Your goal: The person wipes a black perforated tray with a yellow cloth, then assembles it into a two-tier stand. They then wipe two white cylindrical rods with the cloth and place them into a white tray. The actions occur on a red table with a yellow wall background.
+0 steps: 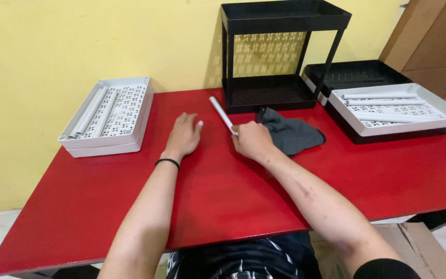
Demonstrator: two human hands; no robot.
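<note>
Holding a smooth white round tube (221, 113) in the right hand (253, 140), grip closing around its lower end, just in front of the black perforated rack (280, 51). Resting the left hand (183, 136) flat, fingers apart, on the glossy red counter (223, 196), left of the rack.

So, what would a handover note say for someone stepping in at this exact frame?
Right hand: shut on a white tube, one end lifted off the red table.
Left hand: flat on the table, open, holding nothing.
Grey cloth lies beside the right hand.
Done: black two-tier rack stands assembled at the back.
Left: white tray on the left and white tray on the right each hold loose tubes, unassembled.
</note>
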